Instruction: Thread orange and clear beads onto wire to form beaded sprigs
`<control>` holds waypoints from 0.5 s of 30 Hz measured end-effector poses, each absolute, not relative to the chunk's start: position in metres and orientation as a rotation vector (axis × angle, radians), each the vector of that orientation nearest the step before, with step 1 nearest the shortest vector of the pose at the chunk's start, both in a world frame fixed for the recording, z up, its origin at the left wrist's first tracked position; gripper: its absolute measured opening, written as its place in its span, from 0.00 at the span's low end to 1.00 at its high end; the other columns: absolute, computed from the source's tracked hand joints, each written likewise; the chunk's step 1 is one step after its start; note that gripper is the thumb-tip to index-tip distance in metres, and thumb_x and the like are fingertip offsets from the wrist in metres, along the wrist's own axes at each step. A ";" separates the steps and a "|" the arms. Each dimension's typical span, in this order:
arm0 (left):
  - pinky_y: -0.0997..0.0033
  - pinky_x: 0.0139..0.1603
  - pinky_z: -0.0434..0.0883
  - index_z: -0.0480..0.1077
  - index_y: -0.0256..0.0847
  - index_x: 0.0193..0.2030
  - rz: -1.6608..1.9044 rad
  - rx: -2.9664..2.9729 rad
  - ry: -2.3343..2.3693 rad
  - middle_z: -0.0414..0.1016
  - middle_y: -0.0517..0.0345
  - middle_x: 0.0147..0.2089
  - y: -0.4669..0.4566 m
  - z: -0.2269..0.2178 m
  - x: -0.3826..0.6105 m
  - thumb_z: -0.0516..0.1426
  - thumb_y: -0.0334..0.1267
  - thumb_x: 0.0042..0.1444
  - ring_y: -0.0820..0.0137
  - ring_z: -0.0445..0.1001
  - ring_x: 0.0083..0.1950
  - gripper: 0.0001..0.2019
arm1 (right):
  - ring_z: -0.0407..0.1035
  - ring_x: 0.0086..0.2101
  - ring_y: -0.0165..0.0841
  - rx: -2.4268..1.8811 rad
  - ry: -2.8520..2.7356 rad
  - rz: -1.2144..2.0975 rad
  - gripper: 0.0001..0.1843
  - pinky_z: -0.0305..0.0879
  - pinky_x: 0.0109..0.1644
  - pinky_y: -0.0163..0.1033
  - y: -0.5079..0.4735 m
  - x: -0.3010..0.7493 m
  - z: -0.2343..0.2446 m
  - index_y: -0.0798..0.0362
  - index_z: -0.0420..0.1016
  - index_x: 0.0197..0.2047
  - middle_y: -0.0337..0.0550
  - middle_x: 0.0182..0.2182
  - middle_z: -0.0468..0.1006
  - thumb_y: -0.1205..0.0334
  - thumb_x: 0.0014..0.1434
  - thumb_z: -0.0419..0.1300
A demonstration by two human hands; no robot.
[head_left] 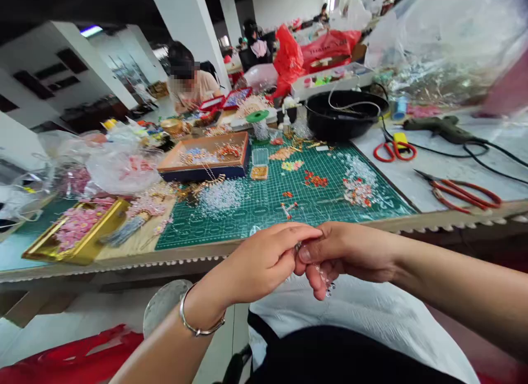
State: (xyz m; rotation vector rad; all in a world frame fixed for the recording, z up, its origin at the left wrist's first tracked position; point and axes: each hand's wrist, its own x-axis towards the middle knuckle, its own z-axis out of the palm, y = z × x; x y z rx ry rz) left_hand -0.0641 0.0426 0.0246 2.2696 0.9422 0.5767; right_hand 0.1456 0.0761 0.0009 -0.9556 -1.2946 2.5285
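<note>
Both hands meet in front of the table edge, above my lap. My left hand (pixel 264 260), with a silver bangle (pixel 198 321) on its wrist, is curled with fingers pinched toward the right. My right hand (pixel 342 252) is closed too, thumb against the left fingers. Between them is a small clear beaded piece (pixel 325 279) on thin wire, hanging below the right fingers. Behind the hands lies the green cutting mat (pixel 289 202) strewn with clear, red and orange beads.
A brown-and-blue tray (pixel 206 155) of beads, a gold tray (pixel 78 235) of pink beads, a black bowl (pixel 346 114), red scissors (pixel 394 150), red pliers (pixel 466 194) and a glue gun (pixel 441 128) sit on the table. Plastic bags lie left and right. Other people work at the far tables.
</note>
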 end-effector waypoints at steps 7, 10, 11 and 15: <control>0.71 0.44 0.71 0.77 0.44 0.42 0.601 2.137 1.164 0.82 0.61 0.39 0.020 -0.006 -0.030 0.56 0.31 0.65 0.70 0.79 0.42 0.08 | 0.78 0.24 0.29 -1.066 -1.102 2.509 0.15 0.69 0.30 0.32 0.047 0.184 -0.023 0.57 0.82 0.33 0.42 0.22 0.82 0.52 0.52 0.70; 0.73 0.41 0.71 0.77 0.44 0.40 0.706 2.134 1.239 0.81 0.61 0.36 0.014 -0.008 -0.028 0.57 0.30 0.65 0.72 0.78 0.38 0.08 | 0.79 0.27 0.30 -1.097 -1.052 2.463 0.16 0.72 0.34 0.33 0.036 0.197 -0.024 0.56 0.83 0.36 0.42 0.26 0.83 0.50 0.52 0.71; 0.73 0.40 0.71 0.77 0.44 0.40 0.730 2.132 1.268 0.80 0.61 0.35 0.012 -0.007 -0.029 0.57 0.30 0.65 0.72 0.77 0.37 0.07 | 0.78 0.27 0.31 -1.109 -1.040 2.453 0.17 0.73 0.34 0.34 0.033 0.201 -0.025 0.56 0.83 0.36 0.42 0.26 0.83 0.50 0.52 0.72; 0.72 0.41 0.71 0.77 0.45 0.40 0.739 2.134 1.286 0.80 0.61 0.35 0.005 -0.004 -0.031 0.56 0.30 0.65 0.71 0.78 0.37 0.08 | 0.76 0.25 0.30 -1.170 -1.013 2.405 0.19 0.74 0.34 0.36 0.025 0.212 -0.027 0.56 0.83 0.37 0.38 0.23 0.79 0.48 0.51 0.72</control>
